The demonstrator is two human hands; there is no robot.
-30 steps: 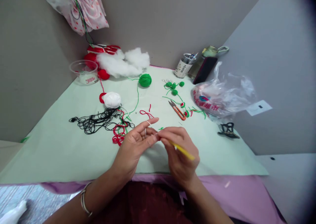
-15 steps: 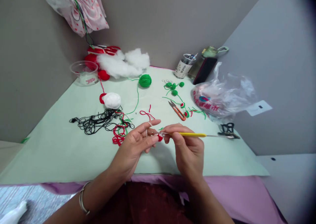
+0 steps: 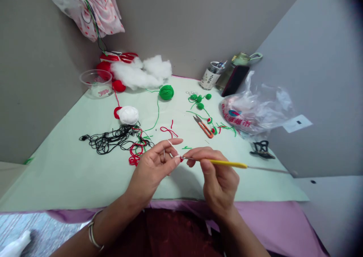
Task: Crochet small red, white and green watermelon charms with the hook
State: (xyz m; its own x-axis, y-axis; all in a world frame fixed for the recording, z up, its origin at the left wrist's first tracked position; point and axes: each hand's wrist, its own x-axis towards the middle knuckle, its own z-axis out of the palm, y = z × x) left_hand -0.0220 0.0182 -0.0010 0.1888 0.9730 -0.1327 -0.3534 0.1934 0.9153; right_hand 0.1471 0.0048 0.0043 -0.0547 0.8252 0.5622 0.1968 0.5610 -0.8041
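Note:
My left hand (image 3: 154, 170) pinches a small red-and-white crochet piece (image 3: 180, 158) between thumb and fingers. White yarn passes over its raised index finger. In my right hand (image 3: 218, 175) is a crochet hook (image 3: 229, 163) with a yellow handle, held like a pencil, its metal tip at the crochet piece. The piece is mostly hidden by the left fingertips. A white yarn ball (image 3: 128, 115) lies beyond the left hand, beside a tangle of black yarn (image 3: 109, 140) and loose red yarn (image 3: 135, 151).
Orange thread snips (image 3: 204, 127) and small green crocheted balls (image 3: 200, 106) lie beyond my hands. Farther back are a green yarn ball (image 3: 166, 92), white stuffing (image 3: 138, 73), a plastic tub (image 3: 96, 87) and a pen holder (image 3: 210, 77). A plastic bag (image 3: 255, 109) and black hair clip (image 3: 262, 150) sit right.
My right hand has shifted slightly right and down, and the hook's handle end has swung lower. The hook tip has drawn back to the right; the left index finger has dipped a little.

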